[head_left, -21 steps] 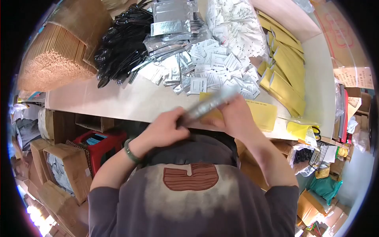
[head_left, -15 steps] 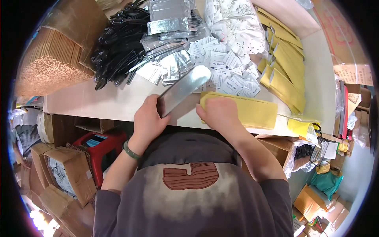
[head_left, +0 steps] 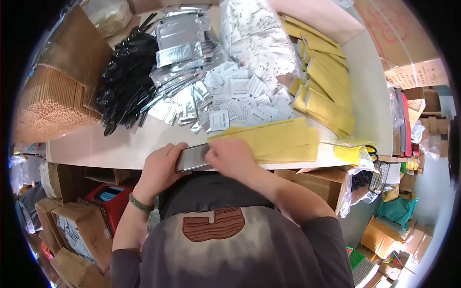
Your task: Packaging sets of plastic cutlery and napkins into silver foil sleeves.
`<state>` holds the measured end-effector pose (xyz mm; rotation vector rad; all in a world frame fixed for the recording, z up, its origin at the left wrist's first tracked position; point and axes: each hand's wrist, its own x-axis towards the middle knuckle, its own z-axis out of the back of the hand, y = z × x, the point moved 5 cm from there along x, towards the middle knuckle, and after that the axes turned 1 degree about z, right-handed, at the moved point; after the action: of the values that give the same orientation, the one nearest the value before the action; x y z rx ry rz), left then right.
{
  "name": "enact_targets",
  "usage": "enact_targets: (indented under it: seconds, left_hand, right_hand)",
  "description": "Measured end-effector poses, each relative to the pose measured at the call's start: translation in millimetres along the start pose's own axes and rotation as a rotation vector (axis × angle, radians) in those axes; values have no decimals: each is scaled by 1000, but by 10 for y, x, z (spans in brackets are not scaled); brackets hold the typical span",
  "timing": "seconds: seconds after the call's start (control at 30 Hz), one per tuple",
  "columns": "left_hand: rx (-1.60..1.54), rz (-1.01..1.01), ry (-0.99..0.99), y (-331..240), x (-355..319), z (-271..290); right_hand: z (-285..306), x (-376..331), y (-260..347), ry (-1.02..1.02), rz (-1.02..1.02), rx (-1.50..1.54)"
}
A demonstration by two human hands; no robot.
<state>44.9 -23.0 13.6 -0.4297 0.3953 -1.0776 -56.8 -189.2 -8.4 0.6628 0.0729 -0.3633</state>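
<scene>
- Gripping flat grey piece (head_left: 193, 157) by its left end, with fingers of left hand (head_left: 161, 165), at near edge of pale surface (head_left: 110, 146).
- Curling fingers of right hand (head_left: 234, 156) at its right end; cannot tell whether gripping.
- Noting yellow sleeves (head_left: 283, 139) just right.
- Seeing beyond: white packets (head_left: 245, 91), silver pouches (head_left: 180, 36), black wrapped items (head_left: 127, 72).

We see a charcoal short-sleeved T-shirt (head_left: 235, 273) with a cloudy beige area (head_left: 194, 252) across its front. Over that we make out a reddish-brown appliqué (head_left: 216, 232), darkly outlined, wavy-lined and notched on top. A dark green bangle (head_left: 140, 203) circles the left wrist, and black fabric (head_left: 216, 189) covers the lap.
</scene>
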Motion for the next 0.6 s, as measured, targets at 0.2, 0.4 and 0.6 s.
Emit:
enact_targets:
  seconds: [0.2,0.4,0.6]
  left_hand:
    - [-70,-269,-93,-706,430,-130]
    - [22,-344,44,-915,907,-669]
    - [-30,-412,-85,-887,648,-356]
  right_hand:
    - [1195,669,-438,-771,96,-217]
    - [1421,970,-1057,-458,-347,-175]
    - [1461,582,-1271,-518,-233,-239]
